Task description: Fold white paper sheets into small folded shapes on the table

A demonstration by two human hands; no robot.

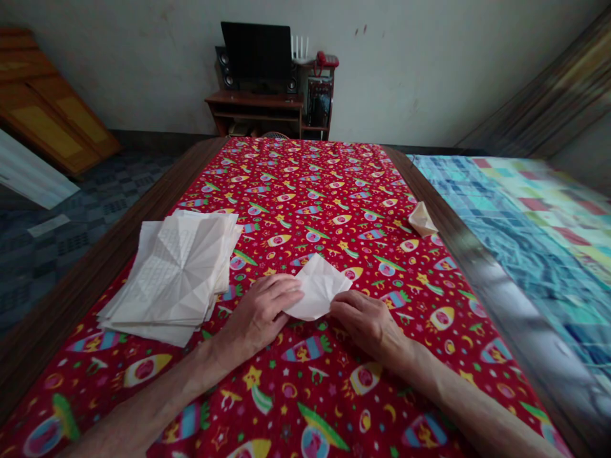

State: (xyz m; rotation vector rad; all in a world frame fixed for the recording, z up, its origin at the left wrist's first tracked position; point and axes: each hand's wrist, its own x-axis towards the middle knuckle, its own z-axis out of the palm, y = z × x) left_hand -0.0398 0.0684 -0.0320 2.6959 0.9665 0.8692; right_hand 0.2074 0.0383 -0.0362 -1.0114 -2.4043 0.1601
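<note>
A white folded paper (319, 285) lies on the desk (432, 191), right between the two hands. It is bent into a shape with points and many creases.

The left hand (260, 312) lies flat, palm down. Its fingers (286, 294) are stretched out, close together, and rest on the left edge of the paper. They do not grab it.

The right hand (365, 318) is at the lower right edge of the paper. Its fingers (340, 304) are bent and touch that edge. I cannot tell if they pinch the paper or only press on it, because the tips are hidden.

Just to the left of the left hand sits a pile of white sheets (174, 277). The top sheet is full of fold lines that spread out like a star. Farther off, near the right side of the desk, lies a small folded paper shape (422, 219), well apart from the hands.

The desk is brown wood with a red cloth (310, 184) over it. The cloth has rockets, stars and moons on it.

On the right, beside the desk, is a bed (534, 216) with a blue and green checked cover. At the far wall stands a small wooden stand (255, 105) with a dark screen (256, 49), speakers and a red phone (325, 60). On the left is a wooden cupboard (45, 114). The floor (71, 216) is dark with little squares.
</note>
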